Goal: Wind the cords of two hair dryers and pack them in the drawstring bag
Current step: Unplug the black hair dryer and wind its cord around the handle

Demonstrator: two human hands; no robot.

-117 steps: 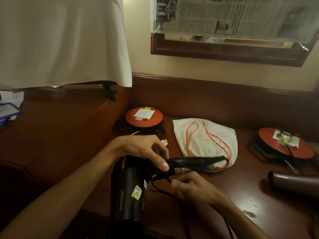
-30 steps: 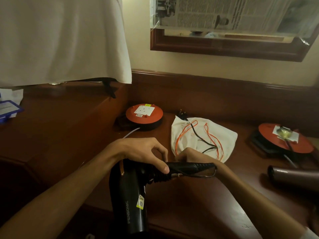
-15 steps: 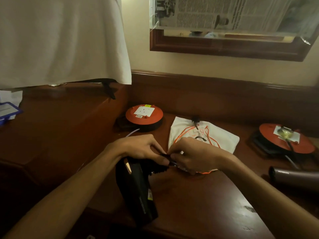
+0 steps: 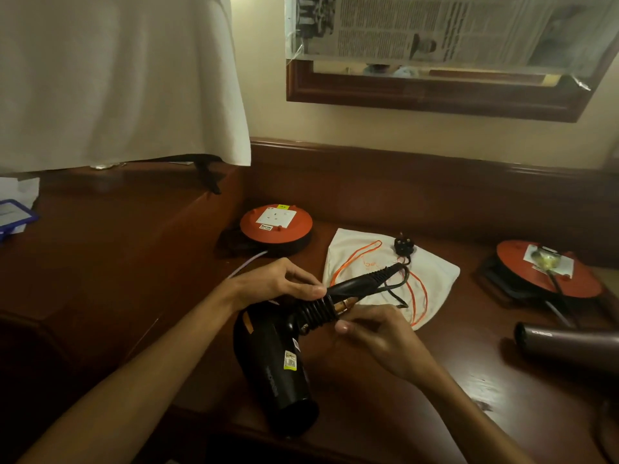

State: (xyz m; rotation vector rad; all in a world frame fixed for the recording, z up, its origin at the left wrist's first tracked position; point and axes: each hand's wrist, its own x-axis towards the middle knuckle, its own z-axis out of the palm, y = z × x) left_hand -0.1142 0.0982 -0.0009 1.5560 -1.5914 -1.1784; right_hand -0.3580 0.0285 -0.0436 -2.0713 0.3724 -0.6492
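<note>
The wound coils on the handle of the black hair dryer point(image 4: 278, 360) could slip loose, since the last stretch of cord point(image 4: 395, 289) is not yet taken up: it runs from the stiff strain relief up across the white drawstring bag point(image 4: 432, 279) to the plug point(image 4: 403, 246), which lies on the bag's upper edge, right of centre in the frame. If the grip eases, the turns may spring off the handle; pulling the slack in could also drag the plug across the bag and snag its orange drawstring. The left hand point(image 4: 281, 284) is curled over the top of the handle, thumb and fingertips clamped on the coils and the base of the strain relief. The right hand point(image 4: 371, 333) sits just below the coils with its fingers bent; it seems to pinch the cord there, though the dim light makes that contact hard to confirm. The second hair dryer point(image 4: 569, 343) lies on the worktop point(image 4: 368, 413) at the right edge, untouched, its cord apparently still running to the orange cord reel point(image 4: 549, 272) above it.
</note>
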